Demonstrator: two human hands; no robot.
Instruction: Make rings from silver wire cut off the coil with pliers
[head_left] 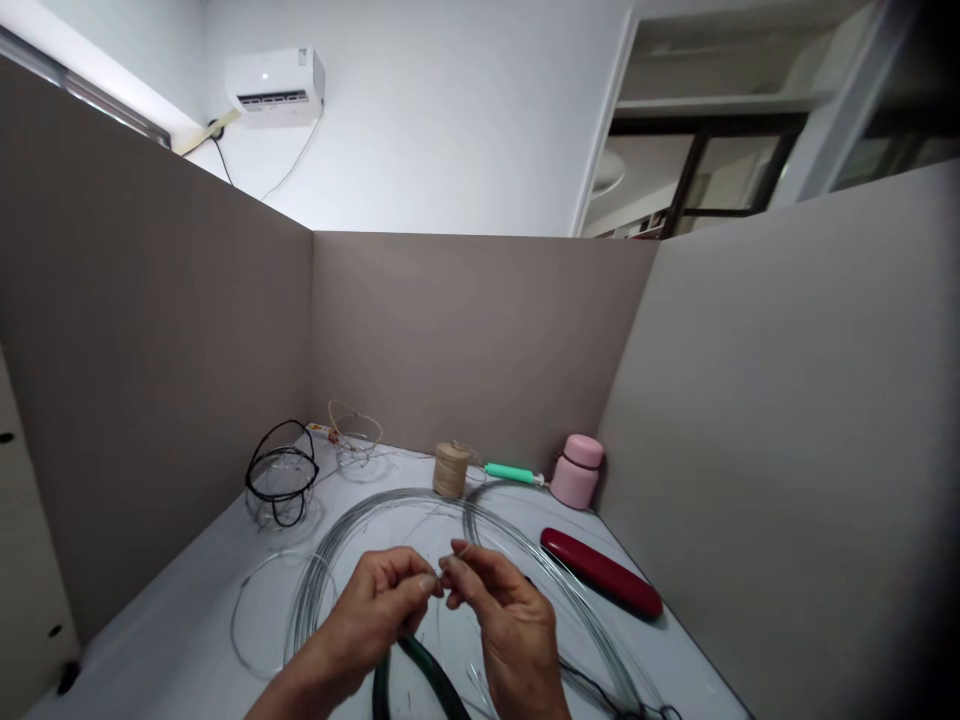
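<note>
On a white table (176, 590) walled by grey panels, a black wire basket (281, 478) sits at the far left, with a pale wire basket (355, 435) behind it and to its right, and a loose wire loop (279, 612) nearer the person. The left hand (375, 605) and right hand (501, 620) meet over a large wire coil (360, 505), their fingertips pinched together on a thin strand (463, 550) (too fine to tell wire from twine). Dark green handles (420, 680) lie below the hands. Further right stand a twine spool (451, 470), a green-handled tool (510, 473), a pink jar (577, 472) and a red case (600, 572).
</note>
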